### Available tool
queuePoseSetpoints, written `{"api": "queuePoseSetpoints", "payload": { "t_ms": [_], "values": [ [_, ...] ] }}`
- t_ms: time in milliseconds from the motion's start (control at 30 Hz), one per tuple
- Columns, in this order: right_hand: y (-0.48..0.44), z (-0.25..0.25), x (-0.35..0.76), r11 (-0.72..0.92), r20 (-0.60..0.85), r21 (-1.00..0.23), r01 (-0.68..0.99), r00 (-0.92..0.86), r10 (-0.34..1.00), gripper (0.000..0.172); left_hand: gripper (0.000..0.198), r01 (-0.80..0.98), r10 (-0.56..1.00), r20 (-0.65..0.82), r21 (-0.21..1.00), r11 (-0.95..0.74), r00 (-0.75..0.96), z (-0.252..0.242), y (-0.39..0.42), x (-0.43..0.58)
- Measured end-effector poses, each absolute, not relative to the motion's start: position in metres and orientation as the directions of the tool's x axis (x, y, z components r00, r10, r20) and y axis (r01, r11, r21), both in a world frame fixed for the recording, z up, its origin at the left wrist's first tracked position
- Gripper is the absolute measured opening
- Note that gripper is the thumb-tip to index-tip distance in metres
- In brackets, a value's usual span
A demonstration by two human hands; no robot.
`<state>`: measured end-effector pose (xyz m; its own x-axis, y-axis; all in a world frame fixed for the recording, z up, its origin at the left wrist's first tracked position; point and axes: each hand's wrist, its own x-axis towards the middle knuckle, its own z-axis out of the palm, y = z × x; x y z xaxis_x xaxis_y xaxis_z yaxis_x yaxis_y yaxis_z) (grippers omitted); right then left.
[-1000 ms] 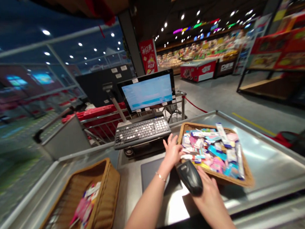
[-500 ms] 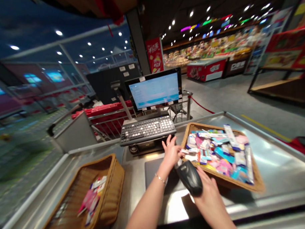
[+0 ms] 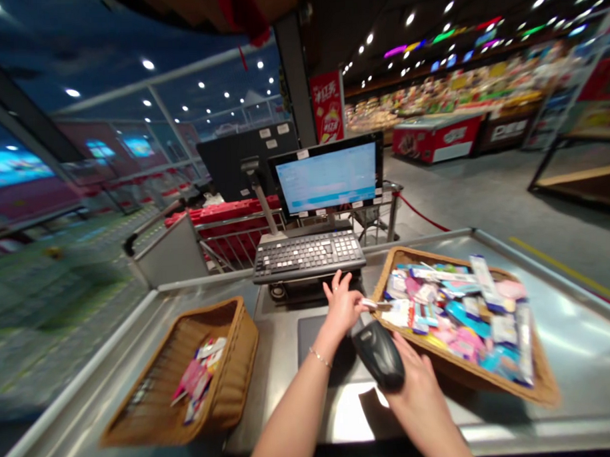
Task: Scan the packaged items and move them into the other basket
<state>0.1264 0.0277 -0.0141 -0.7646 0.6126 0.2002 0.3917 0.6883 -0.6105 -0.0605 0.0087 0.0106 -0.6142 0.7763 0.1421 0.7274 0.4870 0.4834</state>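
Note:
My right hand [image 3: 417,378] is wrapped round a black barcode scanner [image 3: 379,356], whose head points up and left toward my other hand. Between thumb and forefinger, my left hand [image 3: 343,304] pinches a small light-coloured packet [image 3: 372,305]; its other fingers are spread. The packet is held just off the left rim of the right wicker basket [image 3: 452,358], which is heaped with colourful small packaged goods [image 3: 453,316]. Farther left stands another wicker basket [image 3: 240,364], with several small packets [image 3: 203,375] lying at its bottom.
A keyboard [image 3: 310,253] sits on a raised stand behind my hands, below a lit monitor [image 3: 328,178]. A dark flat pad [image 3: 311,338] lies on the metal counter [image 3: 274,369]. Beyond the counter are a metal cart with red contents [image 3: 235,234] and a red freezer [image 3: 434,138].
The view has swung to the left, so the baskets and screens sit farther right in the picture. Both hands keep their grips on the packet and the scanner.

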Motion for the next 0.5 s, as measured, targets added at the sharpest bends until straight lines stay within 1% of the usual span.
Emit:
{"api": "queuePoseSetpoints", "payload": {
  "t_ms": [167, 500],
  "values": [
    [0.027, -0.014, 0.123, 0.695, 0.201, -0.622, 0.361, -0.784, 0.588, 0.055, 0.006, 0.698, 0.75, 0.132, 0.496, 0.516, -0.648, 0.013, 0.001, -0.061],
    [0.021, -0.012, 0.121, 0.711, 0.215, -0.615, 0.341, -0.795, 0.568, 0.052, 0.006, 0.676, 0.714, 0.165, 0.515, 0.526, -0.681, 0.005, -0.008, -0.068]
  ]
}}
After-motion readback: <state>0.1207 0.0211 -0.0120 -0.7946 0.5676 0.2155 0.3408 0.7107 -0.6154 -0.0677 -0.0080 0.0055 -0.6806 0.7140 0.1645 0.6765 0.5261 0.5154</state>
